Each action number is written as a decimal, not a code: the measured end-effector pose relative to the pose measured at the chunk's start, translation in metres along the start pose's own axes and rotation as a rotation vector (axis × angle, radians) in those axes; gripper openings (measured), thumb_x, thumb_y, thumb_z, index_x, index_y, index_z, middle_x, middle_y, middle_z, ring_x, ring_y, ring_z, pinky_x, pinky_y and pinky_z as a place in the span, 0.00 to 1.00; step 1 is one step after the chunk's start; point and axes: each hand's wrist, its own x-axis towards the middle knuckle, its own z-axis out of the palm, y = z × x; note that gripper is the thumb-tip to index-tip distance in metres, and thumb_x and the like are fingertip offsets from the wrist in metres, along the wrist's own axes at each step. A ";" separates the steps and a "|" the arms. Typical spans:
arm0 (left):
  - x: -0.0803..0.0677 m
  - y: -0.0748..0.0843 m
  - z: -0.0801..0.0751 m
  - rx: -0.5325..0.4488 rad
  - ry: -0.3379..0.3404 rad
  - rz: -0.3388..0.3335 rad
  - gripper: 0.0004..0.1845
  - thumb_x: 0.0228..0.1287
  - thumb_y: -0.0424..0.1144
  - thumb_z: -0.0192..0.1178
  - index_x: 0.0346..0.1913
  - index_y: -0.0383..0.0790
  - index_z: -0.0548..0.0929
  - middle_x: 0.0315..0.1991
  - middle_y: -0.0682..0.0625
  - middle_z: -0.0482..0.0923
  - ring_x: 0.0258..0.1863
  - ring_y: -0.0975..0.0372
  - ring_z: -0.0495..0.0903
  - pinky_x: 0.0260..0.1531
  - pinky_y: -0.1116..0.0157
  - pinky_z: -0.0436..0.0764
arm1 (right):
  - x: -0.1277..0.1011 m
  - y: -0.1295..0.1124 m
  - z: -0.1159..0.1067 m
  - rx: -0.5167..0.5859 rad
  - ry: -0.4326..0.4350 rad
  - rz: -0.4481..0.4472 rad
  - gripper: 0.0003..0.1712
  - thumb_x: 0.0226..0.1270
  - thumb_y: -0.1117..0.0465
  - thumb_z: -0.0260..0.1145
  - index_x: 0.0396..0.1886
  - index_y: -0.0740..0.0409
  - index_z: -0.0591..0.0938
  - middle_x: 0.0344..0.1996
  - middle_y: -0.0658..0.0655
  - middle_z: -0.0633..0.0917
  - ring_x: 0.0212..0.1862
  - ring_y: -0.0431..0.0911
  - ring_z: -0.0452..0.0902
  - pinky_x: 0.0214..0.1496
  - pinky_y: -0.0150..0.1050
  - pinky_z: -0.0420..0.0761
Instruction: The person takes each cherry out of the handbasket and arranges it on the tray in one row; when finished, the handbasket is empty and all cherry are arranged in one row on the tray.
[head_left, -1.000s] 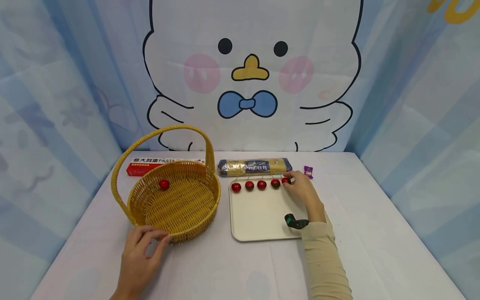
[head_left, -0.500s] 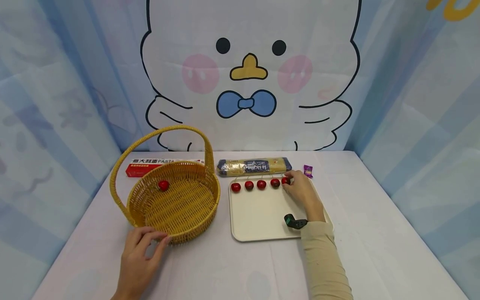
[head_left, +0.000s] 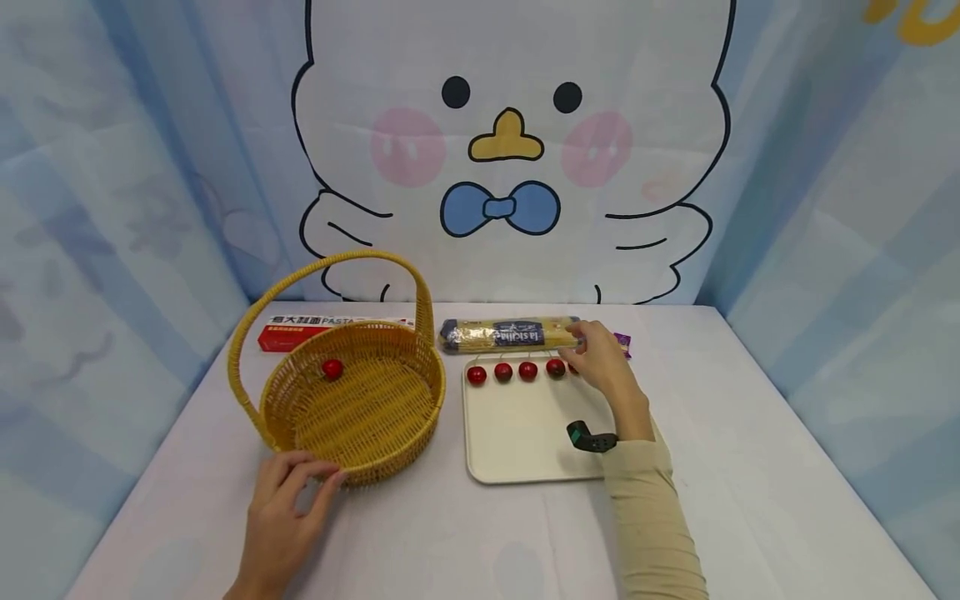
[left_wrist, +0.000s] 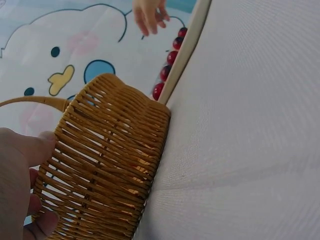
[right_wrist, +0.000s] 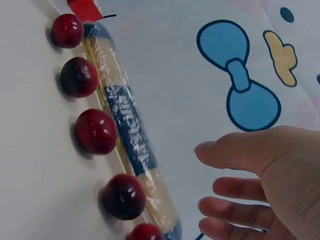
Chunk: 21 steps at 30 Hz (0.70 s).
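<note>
My left hand (head_left: pixel 281 517) holds the near-left rim of a yellow wicker basket (head_left: pixel 363 425); the left wrist view shows its thumb (left_wrist: pixel 37 148) against the woven side. One red cherry (head_left: pixel 332 369) lies inside, toward the back left. To the right, a cream tray (head_left: pixel 525 442) bears several dark red cherries (head_left: pixel 527 371) in a row along its far edge, stems pointing back. Over the row's right end is my right hand (head_left: pixel 603 367), partly hiding the last cherry. In the right wrist view its fingers are apart from the thumb, with nothing between them.
A clear packet of spaghetti (head_left: pixel 517 333) lies just behind the tray. Behind the basket is a red and white pasta box (head_left: pixel 288 337), partly hidden. A small purple wrapped sweet (head_left: pixel 623 343) sits beyond my right hand. A cartoon-print curtain (head_left: pixel 502 250) stands at the back.
My right hand has let go of the rightmost cherry and lifted slightly up and back, its fingers spreading. The left hand stays at the basket rim. The head view has shifted a little.
</note>
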 end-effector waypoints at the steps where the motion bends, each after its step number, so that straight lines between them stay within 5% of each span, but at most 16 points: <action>1: 0.000 0.000 0.000 -0.002 0.000 0.002 0.11 0.47 0.27 0.77 0.33 0.39 0.85 0.38 0.51 0.74 0.42 0.63 0.68 0.45 0.70 0.66 | 0.000 -0.005 0.000 0.005 0.004 -0.014 0.28 0.71 0.55 0.65 0.65 0.63 0.74 0.58 0.65 0.76 0.49 0.54 0.76 0.50 0.47 0.80; 12: -0.001 -0.001 0.001 -0.003 -0.010 -0.018 0.11 0.49 0.28 0.77 0.33 0.41 0.85 0.39 0.53 0.74 0.43 0.64 0.68 0.46 0.69 0.65 | -0.001 -0.072 0.006 0.031 0.034 -0.286 0.24 0.70 0.57 0.67 0.62 0.61 0.78 0.56 0.62 0.81 0.50 0.54 0.80 0.51 0.49 0.81; 21: -0.001 -0.002 0.002 0.010 0.004 -0.003 0.12 0.47 0.27 0.77 0.33 0.41 0.85 0.38 0.52 0.74 0.43 0.64 0.68 0.47 0.71 0.65 | -0.001 -0.128 0.021 0.059 -0.030 -0.469 0.23 0.69 0.58 0.67 0.62 0.58 0.79 0.57 0.59 0.82 0.52 0.53 0.81 0.51 0.46 0.83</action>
